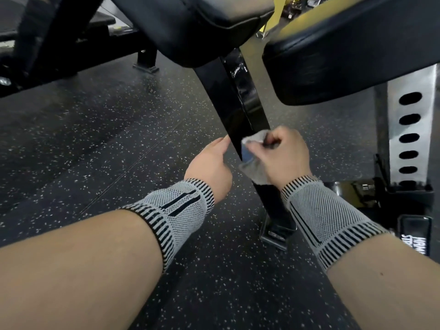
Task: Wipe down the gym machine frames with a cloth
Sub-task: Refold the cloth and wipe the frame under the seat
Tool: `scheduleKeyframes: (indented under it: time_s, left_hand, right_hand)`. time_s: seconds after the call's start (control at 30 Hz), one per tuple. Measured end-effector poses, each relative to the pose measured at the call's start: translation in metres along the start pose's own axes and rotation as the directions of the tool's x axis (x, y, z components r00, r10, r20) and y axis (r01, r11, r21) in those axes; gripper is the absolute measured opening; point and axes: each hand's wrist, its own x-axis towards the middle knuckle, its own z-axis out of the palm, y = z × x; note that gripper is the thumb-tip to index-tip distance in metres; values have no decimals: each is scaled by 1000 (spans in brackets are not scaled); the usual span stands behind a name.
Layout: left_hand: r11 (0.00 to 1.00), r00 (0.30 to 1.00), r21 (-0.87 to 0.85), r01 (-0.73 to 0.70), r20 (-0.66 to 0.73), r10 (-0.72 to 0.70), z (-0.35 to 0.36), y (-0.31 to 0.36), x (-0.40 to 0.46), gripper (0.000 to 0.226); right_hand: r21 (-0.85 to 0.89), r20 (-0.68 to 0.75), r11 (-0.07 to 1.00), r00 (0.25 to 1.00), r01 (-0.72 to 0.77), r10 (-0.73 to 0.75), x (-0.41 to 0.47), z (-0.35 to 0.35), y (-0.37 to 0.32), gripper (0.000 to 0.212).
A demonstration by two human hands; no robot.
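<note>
A glossy black frame post [240, 96] slants down from under the bench pads to a foot plate [276, 233] on the floor. My right hand [283, 153] grips a crumpled grey cloth [253, 160] and holds it against the right side of the post. My left hand [212, 163] is on the left side of the same post at the same height, its fingertips touching the post's edge. Most of its fingers are hidden behind the palm. Both wrists wear grey and black knit bands.
Two black padded bench sections [202, 25] [352, 55] hang over the post. A steel upright with oval holes [409, 139] stands at the right. Another bench frame [71, 44] sits at the back left. Black speckled rubber floor [119, 151] spreads to the left.
</note>
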Motion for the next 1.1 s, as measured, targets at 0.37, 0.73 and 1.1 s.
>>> scheduleKeyframes:
  time_s: [0.37, 0.73, 1.1]
  left_hand:
    - [992, 996, -118, 42, -76, -51, -7, -2, 9, 68]
    - [908, 976, -394, 143, -97, -196, -13, -9, 12, 68]
    - [947, 991, -295, 128, -9, -137, 8, 1, 10, 49]
  right_hand:
    - [-92, -17, 970, 973, 226, -228, -30, -12, -14, 25]
    - [-475, 291, 531, 695, 702, -658, -47, 13, 34, 27]
    - [-463, 147, 642, 768, 611, -624, -17, 9, 3, 22]
